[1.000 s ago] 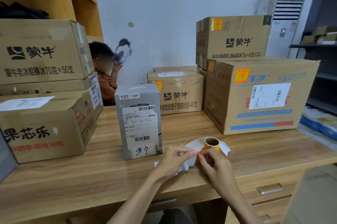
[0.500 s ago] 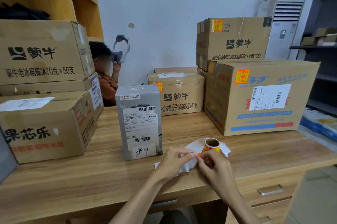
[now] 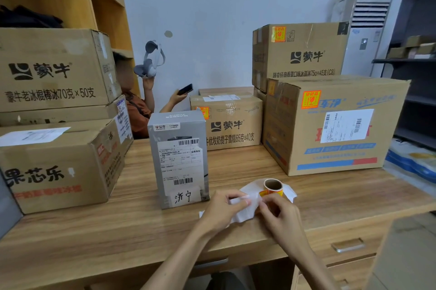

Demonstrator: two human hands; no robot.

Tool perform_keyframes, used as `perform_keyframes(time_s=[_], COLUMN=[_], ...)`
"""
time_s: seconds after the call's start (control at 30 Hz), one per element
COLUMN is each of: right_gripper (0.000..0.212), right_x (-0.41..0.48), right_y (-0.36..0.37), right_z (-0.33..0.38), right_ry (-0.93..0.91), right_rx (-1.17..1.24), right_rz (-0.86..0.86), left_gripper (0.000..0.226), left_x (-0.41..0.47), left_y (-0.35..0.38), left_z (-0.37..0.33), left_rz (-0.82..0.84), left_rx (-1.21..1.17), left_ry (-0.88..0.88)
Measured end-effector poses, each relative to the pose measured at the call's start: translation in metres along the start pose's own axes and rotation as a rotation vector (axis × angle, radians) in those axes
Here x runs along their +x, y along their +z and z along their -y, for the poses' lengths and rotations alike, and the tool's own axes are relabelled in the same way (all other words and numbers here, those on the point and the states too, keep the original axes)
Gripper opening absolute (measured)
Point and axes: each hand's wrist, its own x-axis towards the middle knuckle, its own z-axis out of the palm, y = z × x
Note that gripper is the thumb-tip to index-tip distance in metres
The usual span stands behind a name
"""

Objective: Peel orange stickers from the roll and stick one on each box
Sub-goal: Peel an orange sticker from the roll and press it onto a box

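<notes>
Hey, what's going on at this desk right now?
A person is peeling from a sticker roll standing on the desk. Their left-hand grip pinches the white backing paper; the right-hand grip pinches it nearer the roll, apparently lifting a sticker. Three brown boxes farther back already carry orange stickers; the grey box shows none.

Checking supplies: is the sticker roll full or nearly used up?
Nearly used up: the roll shows a cardboard core with only a thin orange band.

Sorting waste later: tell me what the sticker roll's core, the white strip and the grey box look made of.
Roll core: matte brown cardboard tube, by its colour and thick wall.
White strip: thin backing paper, likely glossy-coated; it crumples and looks faintly translucent.
Grey box: smooth printed card, apparently; sharp folded edges.
</notes>
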Motion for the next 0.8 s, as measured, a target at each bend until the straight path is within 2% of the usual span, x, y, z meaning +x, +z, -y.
perform_keyframes(time_s=[0.17, 0.37, 0.53, 0.8], right_gripper=[0.022, 0.024, 0.019, 0.022], right_x=[0.003, 0.005, 0.005, 0.004], right_y=[-0.016, -0.041, -0.055, -0.071], right_z=[0.004, 0.007, 0.007, 0.010], right_ry=[0.127, 0.245, 0.271, 0.275], right_rx=[0.115, 0.232, 0.253, 0.354], right_rz=[0.073, 0.062, 0.059, -0.032], left_gripper=[0.009, 0.007, 0.008, 0.007], left_x=[-0.002, -0.001, -0.002, -0.003], left_y=[-0.001, 0.000, -0.001, -0.001], left_z=[-0.003, -0.005, -0.007, -0.010], left_rz=[-0.051, -0.059, -0.062, -0.056], left_rx=[-0.026, -0.007, 0.020, 0.040], left_ry=[-0.033, -0.074, -0.087, -0.064])
